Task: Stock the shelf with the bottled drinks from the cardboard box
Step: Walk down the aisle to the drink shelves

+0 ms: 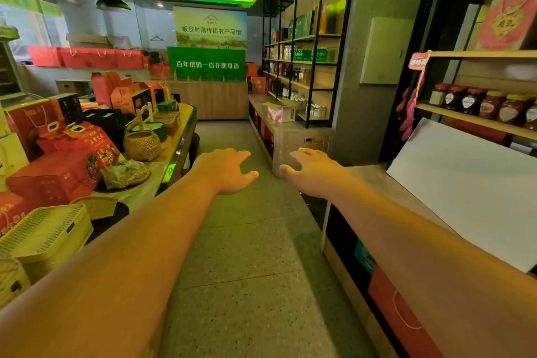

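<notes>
I stand in a shop aisle with both arms stretched forward. My left hand (228, 168) and my right hand (312, 170) hover over the floor, fingers spread, holding nothing. Far down the aisle on the right, an open white and red cardboard box (281, 112) sits on a low stone counter (290, 131). Behind it rises a black-framed wooden shelf (312, 61) with clear bottles (316, 110) on its lowest level and green-labelled bottles (311, 54) higher up. The box's contents are hidden from here.
A display table (177, 151) on the left holds red gift boxes (55, 177), a wicker basket (141, 144) and bamboo boxes (43, 232). Close on the right are a counter with a leaning white board (470, 192) and shelves of jars (491, 104). The speckled floor (250, 256) runs between them.
</notes>
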### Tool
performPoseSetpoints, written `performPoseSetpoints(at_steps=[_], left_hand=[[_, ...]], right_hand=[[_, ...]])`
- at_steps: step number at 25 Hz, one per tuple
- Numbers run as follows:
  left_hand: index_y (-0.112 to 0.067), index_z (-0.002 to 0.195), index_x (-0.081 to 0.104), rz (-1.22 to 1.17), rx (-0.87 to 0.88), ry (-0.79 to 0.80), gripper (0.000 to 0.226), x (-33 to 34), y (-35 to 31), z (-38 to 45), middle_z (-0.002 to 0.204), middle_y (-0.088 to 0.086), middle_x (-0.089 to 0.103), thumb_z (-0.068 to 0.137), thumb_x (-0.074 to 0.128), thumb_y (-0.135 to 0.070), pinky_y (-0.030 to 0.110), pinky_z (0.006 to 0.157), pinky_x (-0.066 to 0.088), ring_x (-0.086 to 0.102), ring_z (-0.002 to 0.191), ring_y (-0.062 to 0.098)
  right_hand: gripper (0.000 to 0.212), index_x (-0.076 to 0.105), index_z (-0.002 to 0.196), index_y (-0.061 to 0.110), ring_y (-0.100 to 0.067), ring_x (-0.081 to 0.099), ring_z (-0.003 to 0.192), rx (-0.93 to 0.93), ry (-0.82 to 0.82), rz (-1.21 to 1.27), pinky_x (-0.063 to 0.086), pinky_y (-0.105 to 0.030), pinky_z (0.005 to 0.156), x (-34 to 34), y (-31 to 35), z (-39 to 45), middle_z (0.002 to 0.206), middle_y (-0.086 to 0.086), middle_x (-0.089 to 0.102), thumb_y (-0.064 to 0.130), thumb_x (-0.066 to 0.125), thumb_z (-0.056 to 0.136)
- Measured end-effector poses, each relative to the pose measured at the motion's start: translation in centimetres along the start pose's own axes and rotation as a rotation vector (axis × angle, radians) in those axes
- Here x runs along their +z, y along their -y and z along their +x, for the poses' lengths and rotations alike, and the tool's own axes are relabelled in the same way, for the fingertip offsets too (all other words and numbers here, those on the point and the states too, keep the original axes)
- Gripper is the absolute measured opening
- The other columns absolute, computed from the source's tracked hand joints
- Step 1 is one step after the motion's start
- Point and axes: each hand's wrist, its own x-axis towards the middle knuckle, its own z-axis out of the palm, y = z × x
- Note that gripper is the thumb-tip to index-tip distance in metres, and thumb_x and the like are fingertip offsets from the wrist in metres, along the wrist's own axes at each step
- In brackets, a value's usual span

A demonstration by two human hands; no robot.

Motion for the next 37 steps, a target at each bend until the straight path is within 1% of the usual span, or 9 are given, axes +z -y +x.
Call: performPoseSetpoints(at_steps=[1,6,12,19,24,26,29,33,37], left_hand=[[-0.035,0.15,0.03,0.012,0.002,0.007,0.075,0.0,0.2,0.2,0.15,0.0,0.043,0.085,0.034,-0.074,0.049,0.102,0.044,0.045,0.134,0.026],[-0.032,0.149,0.032,0.047,0.0,-0.058,0.077,1.4,2.0,1.6,0.146,0.001,0.047,0.086,0.03,-0.075,0.047,0.099,0.046,0.047,0.131,0.027],[-0.03,0.152,0.026,0.038,-0.032,-0.087,0.079,3.6,5.3,3.7,0.154,0.004,0.035,0.087,0.027,-0.074,0.049,0.108,0.038,0.037,0.139,0.029],[-0.03,0.152,0.026,0.054,-0.008,-0.079,0.078,6.3,9.0,7.2,0.155,0.005,0.035,0.087,0.025,-0.074,0.05,0.11,0.034,0.035,0.14,0.029],[-0.031,0.152,0.026,0.055,-0.015,-0.07,0.08,10.2,11.1,11.8,0.155,0.006,0.035,0.085,0.024,-0.075,0.051,0.112,0.033,0.034,0.141,0.028],[-0.03,0.152,0.025,0.057,-0.028,-0.061,0.08,12.4,11.7,14.5,0.155,0.007,0.034,0.086,0.025,-0.074,0.051,0.113,0.031,0.033,0.142,0.028],[-0.028,0.151,0.027,0.067,-0.044,-0.091,0.08,15.6,12.0,19.6,0.154,0.008,0.035,0.086,0.026,-0.073,0.05,0.112,0.032,0.034,0.141,0.027],[-0.029,0.151,0.028,0.094,-0.08,-0.136,0.077,19.0,11.9,29.5,0.154,0.008,0.036,0.087,0.026,-0.072,0.05,0.112,0.032,0.036,0.14,0.027],[-0.031,0.151,0.027,0.07,-0.104,-0.127,0.076,21.0,12.1,40.4,0.157,0.006,0.031,0.088,0.025,-0.072,0.051,0.115,0.026,0.03,0.143,0.026]], right_hand=[[0.075,0.023,0.156,0.027,-0.022,0.011,0.151,0.001,0.003,-0.013,0.023,-0.051,0.117,0.1,0.1,0.3,0.164,0.002,0.015,0.068,0.03,0.094],[0.074,0.024,0.156,0.028,-0.022,0.011,0.151,0.024,-0.005,-0.036,0.023,-0.051,0.116,1.2,1.2,2.3,0.165,0.003,0.014,0.069,0.028,0.094],[0.074,0.025,0.155,0.029,-0.021,0.011,0.151,0.044,-0.014,-0.03,0.023,-0.051,0.115,3.3,3.1,5.9,0.164,0.004,0.015,0.069,0.028,0.094],[0.073,0.024,0.156,0.028,-0.02,0.01,0.151,0.058,-0.016,-0.033,0.023,-0.051,0.116,6.6,5.1,10.8,0.165,0.004,0.013,0.068,0.028,0.095],[0.074,0.025,0.155,0.027,-0.02,0.009,0.152,0.036,-0.024,-0.046,0.023,-0.05,0.116,9.8,4.7,16.2,0.165,0.003,0.013,0.068,0.029,0.094],[0.073,0.025,0.155,0.027,-0.02,0.007,0.152,0.022,-0.027,-0.046,0.021,-0.048,0.117,11.4,3.8,19.5,0.165,0.003,0.012,0.068,0.029,0.095],[0.073,0.026,0.155,0.027,-0.019,0.007,0.152,0.009,-0.031,-0.026,0.022,-0.047,0.117,13.7,1.8,25.2,0.165,0.003,0.012,0.068,0.029,0.095],[0.073,0.025,0.155,0.026,-0.02,0.008,0.152,-0.031,-0.078,-0.032,0.021,-0.046,0.118,14.9,-2.1,35.5,0.165,0.002,0.012,0.067,0.029,0.095],[0.073,0.025,0.155,0.026,-0.021,0.007,0.152,-0.032,-0.096,-0.042,0.02,-0.046,0.118,14.6,-6.0,46.3,0.165,0.001,0.012,0.067,0.029,0.095]])
